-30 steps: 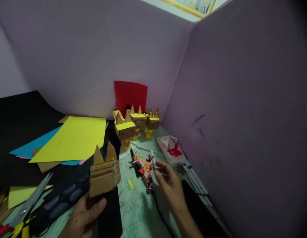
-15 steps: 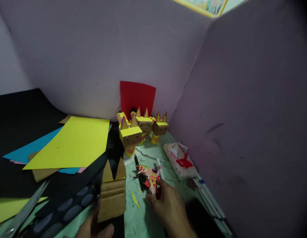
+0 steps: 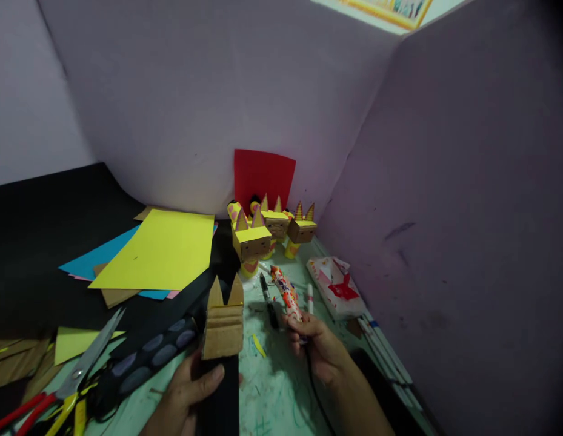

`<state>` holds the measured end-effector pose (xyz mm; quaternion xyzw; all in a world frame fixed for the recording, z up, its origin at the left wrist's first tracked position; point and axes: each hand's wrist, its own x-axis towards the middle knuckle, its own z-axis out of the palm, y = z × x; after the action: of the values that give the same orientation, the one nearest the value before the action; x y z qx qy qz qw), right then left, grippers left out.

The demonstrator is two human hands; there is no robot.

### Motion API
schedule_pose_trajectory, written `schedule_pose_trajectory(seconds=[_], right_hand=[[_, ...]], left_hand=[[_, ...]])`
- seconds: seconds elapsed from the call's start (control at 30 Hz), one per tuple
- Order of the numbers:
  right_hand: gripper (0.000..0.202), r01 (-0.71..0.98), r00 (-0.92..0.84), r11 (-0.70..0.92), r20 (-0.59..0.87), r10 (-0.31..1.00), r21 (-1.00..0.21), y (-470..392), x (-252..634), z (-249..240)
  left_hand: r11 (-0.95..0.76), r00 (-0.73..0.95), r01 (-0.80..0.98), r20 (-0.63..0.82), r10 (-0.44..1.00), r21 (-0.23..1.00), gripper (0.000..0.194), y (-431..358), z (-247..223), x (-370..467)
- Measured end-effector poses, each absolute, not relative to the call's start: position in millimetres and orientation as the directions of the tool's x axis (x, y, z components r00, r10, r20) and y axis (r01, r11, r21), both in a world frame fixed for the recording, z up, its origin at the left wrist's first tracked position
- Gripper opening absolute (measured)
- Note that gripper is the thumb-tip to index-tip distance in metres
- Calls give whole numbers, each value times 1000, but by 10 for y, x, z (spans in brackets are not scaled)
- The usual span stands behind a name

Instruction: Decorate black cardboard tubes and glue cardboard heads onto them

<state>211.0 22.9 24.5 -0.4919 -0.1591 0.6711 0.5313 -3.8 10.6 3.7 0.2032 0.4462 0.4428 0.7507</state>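
Note:
My left hand (image 3: pixel 185 390) is wrapped round a black strip or tube (image 3: pixel 220 402) topped by a brown cardboard head (image 3: pixel 223 339) with two pointed ears. My right hand (image 3: pixel 320 345) is closed on a glue gun (image 3: pixel 288 293) covered in colourful patterned wrap; a black cord (image 3: pixel 315 387) trails from it. Its far end points toward the yellow figures. A black pen (image 3: pixel 265 290) lies just left of the gun, and a white marker (image 3: pixel 310 298) on its right. A yellow scrap (image 3: pixel 259 346) rests between my hands.
Cardboard-headed yellow figures (image 3: pixel 254 242) stand at the back before a red sheet (image 3: pixel 263 177). Coloured paper (image 3: pixel 163 251) is stacked left. Scissors (image 3: pixel 88 363) lie beside a dark spotted roll (image 3: pixel 149 360). A white-and-red packet (image 3: pixel 338 287) sits against the right wall.
My right hand has picked up the glue gun from the table and turned it. The cardboard head stays in my left hand. The view has shifted, showing more of the scissors.

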Motion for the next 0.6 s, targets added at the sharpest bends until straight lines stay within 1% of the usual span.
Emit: schedule_pose_trajectory(seconds=[0.07,0.17,0.27,0.33,0.43,0.5,0.6], right_hand=[[36,-551,16,-333,-409,912,-765,190,2055,301],[38,-568,-2,-204,-246,969,-798,68,1950,405],[42,-554,28,-115,-157,987,-825,-103,1852,478],[44,-453,58,-42,-76,995,-891,-210,1807,469],[51,-221,133,38,9,991,-974,-316,1775,368],[50,-122,198,53,28,980,-991,-349,1770,270],[44,-49,293,62,45,955,-997,-374,1771,125]], left_hand=[[526,204,-499,-497,843,688,51,84,108,-43],[511,212,-534,-478,852,674,46,61,168,-54],[514,253,-554,-456,853,655,38,55,165,-75],[521,285,-560,-441,851,644,38,61,143,-88],[481,297,-570,-378,877,666,46,81,105,-94],[430,274,-578,-331,903,694,51,104,82,-89],[357,235,-566,-270,934,743,52,152,54,-73]])
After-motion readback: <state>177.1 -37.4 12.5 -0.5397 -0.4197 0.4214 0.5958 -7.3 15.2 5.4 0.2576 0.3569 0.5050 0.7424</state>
